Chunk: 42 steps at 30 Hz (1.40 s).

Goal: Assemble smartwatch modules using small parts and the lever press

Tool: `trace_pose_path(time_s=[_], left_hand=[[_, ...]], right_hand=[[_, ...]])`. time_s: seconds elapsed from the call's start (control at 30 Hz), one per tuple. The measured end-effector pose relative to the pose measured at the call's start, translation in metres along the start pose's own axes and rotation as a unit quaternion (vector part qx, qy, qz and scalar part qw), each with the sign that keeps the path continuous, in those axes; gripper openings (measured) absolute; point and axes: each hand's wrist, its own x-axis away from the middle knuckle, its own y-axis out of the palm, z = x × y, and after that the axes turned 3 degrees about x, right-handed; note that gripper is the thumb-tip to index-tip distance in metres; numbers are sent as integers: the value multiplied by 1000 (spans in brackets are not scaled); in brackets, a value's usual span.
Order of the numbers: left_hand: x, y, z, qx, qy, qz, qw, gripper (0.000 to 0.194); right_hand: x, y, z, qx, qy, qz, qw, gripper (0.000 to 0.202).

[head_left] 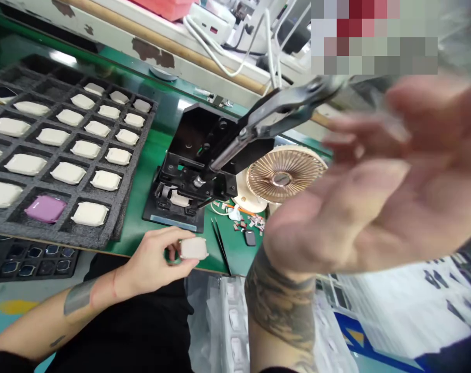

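My left hand [153, 259] pinches a small cream-coloured, rounded-square piece, like a watch case [194, 248], between thumb and fingers at the bench's front edge. My right hand [375, 202] is raised large and blurred on the right, palm showing, fingers apart, with nothing seen in it. It is close to the metal handle of a lever clamp [274, 111], with no clear contact. The clamp belongs to a black press fixture [204, 155] standing behind my left hand. Another light piece [180, 198] sits in the fixture's base.
On the left, a grey foam tray [136, 171] holds several cream pieces and one purple piece [46, 208]. Black tweezers [222, 246], a dark square piece [250, 238] and small scraps [254, 221] lie right of the fixture. A round fan [284, 176] stands behind them.
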Motion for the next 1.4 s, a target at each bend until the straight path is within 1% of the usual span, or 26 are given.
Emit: trace_pose_path(time_s=[0.07, 0.1, 0.2, 0.3, 0.37, 0.43, 0.5, 0.57, 0.63, 0.7, 0.8, 0.87, 0.93, 1.03, 1.13, 1.2, 1.23, 1.27, 1.3, 1.37, 1.4], left_hand=[[12, -10, 1, -45, 62, 18, 997, 34], [18, -15, 0, -60, 82, 25, 995, 37], [31, -24, -5, -101, 117, 34, 987, 44], [31, -24, -10, -157, 141, 37, 977, 45], [27, -23, -12, -203, 145, 44, 967, 45], [24, -23, -14, -239, 144, 55, 959, 44], [26, -23, -15, -260, 142, 65, 953, 45], [30, -25, -16, -271, 141, 77, 949, 49], [33, -27, -17, -290, 145, 90, 942, 52], [30, -28, -16, -330, 155, 99, 926, 53], [11, -24, -8, -421, 152, 92, 890, 48], [-10, -18, -1, -477, 120, 70, 868, 42], [-32, -12, 7, -520, 73, 31, 850, 37], [-56, -6, 14, -547, 9, -32, 836, 38], [-61, -5, 17, -551, -14, -70, 831, 46], [-54, -6, 19, -547, -12, -76, 834, 51], [-49, -7, 20, -532, -7, -74, 844, 53], [-42, -8, 23, -501, 4, -71, 863, 55], [-36, -8, 26, -449, 20, -69, 891, 55], [-21, -10, 34, -283, 46, -64, 956, 56], [-14, -12, 38, -189, 46, -51, 980, 56]], right_hand=[[20, 19, -11, 13, -6, -19, 1000, 43], [29, 30, -17, 18, -11, -30, 999, 44], [46, 60, -23, 36, -37, -75, 996, 50], [43, 82, -14, 94, -52, -125, 986, 50], [33, 91, -6, 142, -44, -157, 976, 43], [22, 96, -2, 174, -29, -181, 967, 35], [17, 97, -1, 187, -21, -195, 963, 32], [20, 95, -2, 179, -17, -182, 967, 33], [31, 90, -6, 142, -12, -144, 979, 37], [47, 83, -11, 85, -4, -97, 992, 43], [75, 68, -21, 30, 21, -28, 999, 53], [91, 58, -26, 23, 43, 19, 999, 58], [103, 49, -29, 25, 51, 52, 997, 60], [113, 43, -29, 25, 40, 62, 997, 63], [115, 40, -24, 20, 28, 57, 998, 65], [112, 38, -20, 25, 13, 60, 998, 67], [109, 36, -18, 30, -1, 63, 998, 68], [105, 33, -17, 34, -23, 64, 997, 70], [100, 30, -16, 37, -51, 65, 996, 72], [86, 24, -16, 36, -135, 51, 989, 73], [79, 21, -16, 32, -184, 35, 982, 71]])
